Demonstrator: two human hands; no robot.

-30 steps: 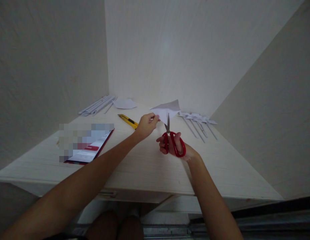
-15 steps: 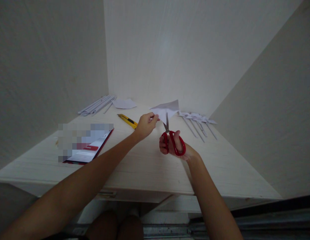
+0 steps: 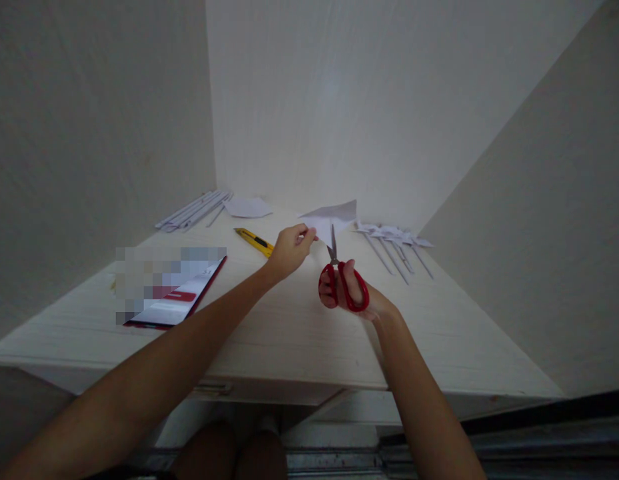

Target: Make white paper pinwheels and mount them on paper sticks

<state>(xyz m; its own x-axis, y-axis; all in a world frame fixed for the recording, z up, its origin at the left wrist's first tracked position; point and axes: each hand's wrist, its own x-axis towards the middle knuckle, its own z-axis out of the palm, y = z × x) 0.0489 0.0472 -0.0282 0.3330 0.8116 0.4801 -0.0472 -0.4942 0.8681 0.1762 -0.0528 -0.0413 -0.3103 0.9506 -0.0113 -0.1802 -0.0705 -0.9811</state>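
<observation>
Two hands work above the desk (image 3: 289, 333): our left hand (image 3: 289, 250) pinches the near corner of a folded white paper (image 3: 334, 217), held up in the air, while our right hand (image 3: 352, 290) grips red-handled scissors (image 3: 339, 277), blades up into the paper's lower edge. Just left lies a yellow utility knife (image 3: 254, 241).

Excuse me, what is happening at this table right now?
A person is cutting paper. The left hand holds a white paper piece up above the table, and the right hand works red-handled scissors, whose blades meet the paper's lower edge. On the table lie a yellow utility knife, rolled paper sticks, small paper flags and a booklet.
</observation>
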